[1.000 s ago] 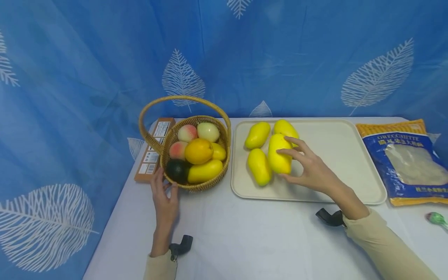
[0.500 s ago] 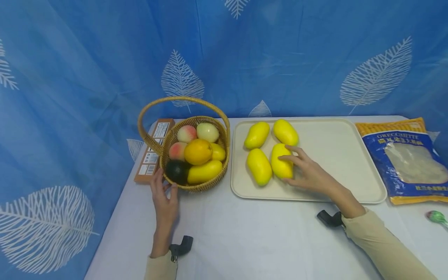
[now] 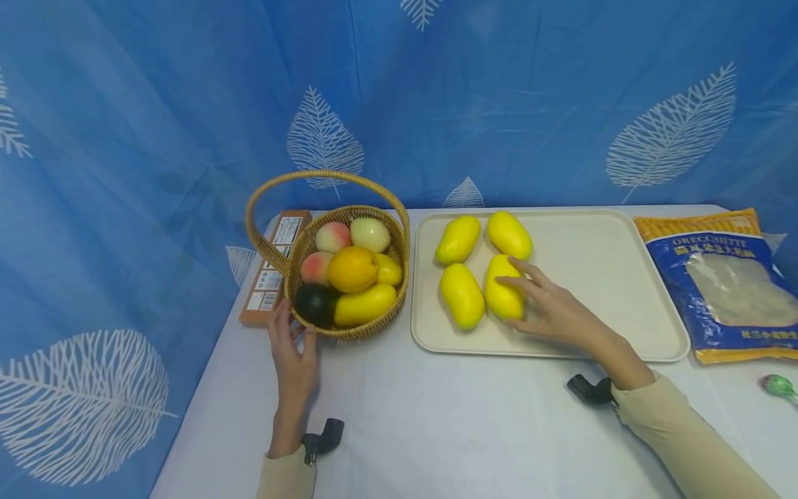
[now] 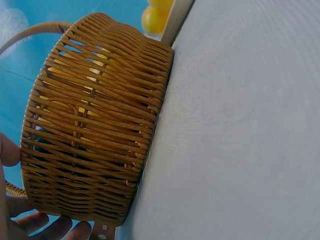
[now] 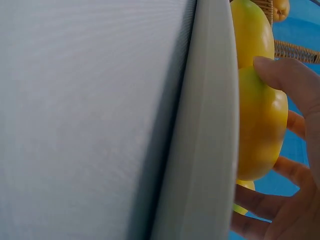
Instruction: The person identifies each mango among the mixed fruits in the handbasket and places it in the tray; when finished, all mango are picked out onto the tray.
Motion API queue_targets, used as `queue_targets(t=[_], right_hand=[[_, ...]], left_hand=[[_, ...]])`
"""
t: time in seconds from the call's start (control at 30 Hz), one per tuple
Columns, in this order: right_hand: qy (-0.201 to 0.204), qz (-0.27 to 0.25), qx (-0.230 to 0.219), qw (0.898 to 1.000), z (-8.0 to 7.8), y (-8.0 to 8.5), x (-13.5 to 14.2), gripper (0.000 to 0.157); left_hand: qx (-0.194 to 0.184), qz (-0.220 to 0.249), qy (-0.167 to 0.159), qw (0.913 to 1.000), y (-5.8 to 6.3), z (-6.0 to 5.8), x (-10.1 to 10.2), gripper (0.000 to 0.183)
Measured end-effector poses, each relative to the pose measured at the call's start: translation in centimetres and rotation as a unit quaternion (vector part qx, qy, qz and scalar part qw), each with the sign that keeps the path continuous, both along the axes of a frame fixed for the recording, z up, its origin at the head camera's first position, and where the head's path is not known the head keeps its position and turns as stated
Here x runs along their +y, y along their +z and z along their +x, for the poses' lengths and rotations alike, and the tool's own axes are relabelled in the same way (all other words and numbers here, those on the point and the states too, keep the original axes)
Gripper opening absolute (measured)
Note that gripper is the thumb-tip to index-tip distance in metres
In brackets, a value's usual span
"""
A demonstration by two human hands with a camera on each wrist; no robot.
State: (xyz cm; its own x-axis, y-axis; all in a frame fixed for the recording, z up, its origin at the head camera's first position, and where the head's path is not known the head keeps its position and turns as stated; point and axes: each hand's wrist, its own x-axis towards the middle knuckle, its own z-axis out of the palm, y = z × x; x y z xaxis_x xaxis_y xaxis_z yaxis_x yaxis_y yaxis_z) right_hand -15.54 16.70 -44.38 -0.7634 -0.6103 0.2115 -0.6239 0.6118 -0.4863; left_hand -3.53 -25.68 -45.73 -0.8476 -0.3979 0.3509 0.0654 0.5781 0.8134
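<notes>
In the head view a wicker basket (image 3: 349, 334) with a tall handle holds two peaches (image 3: 333, 238), a pale green fruit (image 3: 370, 235), an orange-yellow fruit (image 3: 353, 269), two yellow fruits (image 3: 365, 305) and a dark green fruit (image 3: 316, 305). My left hand (image 3: 296, 360) grips its near left side, thumb and fingers against the weave (image 4: 90, 130). On the cream tray (image 3: 598, 291) lie several yellow mangoes (image 3: 462, 296). My right hand (image 3: 551, 305) holds the near right mango (image 3: 503, 287) between thumb and fingers; the mango (image 5: 262, 127) rests on the tray.
A brown box with white labels (image 3: 269, 281) lies partly behind the basket on the left. Right of the tray is a blue and orange pasta bag (image 3: 723, 277), with a small green-wrapped lollipop (image 3: 778, 386) in front of it. A blue leaf-patterned curtain (image 3: 536, 104) hangs behind the table.
My right hand has brought its mango down and slightly nearer onto the tray, uncovering the far right mango. In the last half second it stays there. The left hand stays at the basket.
</notes>
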Motion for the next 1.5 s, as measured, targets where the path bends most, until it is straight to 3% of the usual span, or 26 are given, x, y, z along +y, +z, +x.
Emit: queue_targets(t=[0.17,0.33,0.47,0.63,0.93,1.17,1.5], right_hand=[[0.000,0.022,0.026,0.999,0.4,0.6,-0.3,0.078],[0.013,0.013,0.062,0.998,1.1,2.5,-1.9,0.079],[0.058,-0.011,0.075,0.995,1.3,4.6,-4.6,0.078],[0.137,-0.011,0.051,0.989,0.9,6.3,-8.6,0.072],[0.233,0.011,0.035,0.972,-1.2,5.9,-15.7,0.070],[0.237,0.063,0.042,0.968,-1.6,5.7,-18.1,0.065],[0.269,0.111,0.037,0.956,-2.6,5.2,-20.2,0.055]], left_hand=[[0.009,0.004,-0.007,0.9999,-0.3,-0.1,-0.3,0.058],[0.015,0.002,-0.008,0.9999,-0.3,-0.2,-0.4,0.058],[0.017,0.004,-0.006,0.9998,0.0,-0.3,-0.3,0.058],[0.018,0.014,-0.004,0.9997,0.5,-0.4,-0.1,0.057],[0.019,0.023,-0.008,0.9995,-0.1,-0.4,-0.3,0.058],[0.012,0.013,-0.018,0.9997,0.2,-0.1,-0.2,0.058],[0.007,-0.002,-0.012,0.9999,0.5,-0.2,-0.4,0.058]])
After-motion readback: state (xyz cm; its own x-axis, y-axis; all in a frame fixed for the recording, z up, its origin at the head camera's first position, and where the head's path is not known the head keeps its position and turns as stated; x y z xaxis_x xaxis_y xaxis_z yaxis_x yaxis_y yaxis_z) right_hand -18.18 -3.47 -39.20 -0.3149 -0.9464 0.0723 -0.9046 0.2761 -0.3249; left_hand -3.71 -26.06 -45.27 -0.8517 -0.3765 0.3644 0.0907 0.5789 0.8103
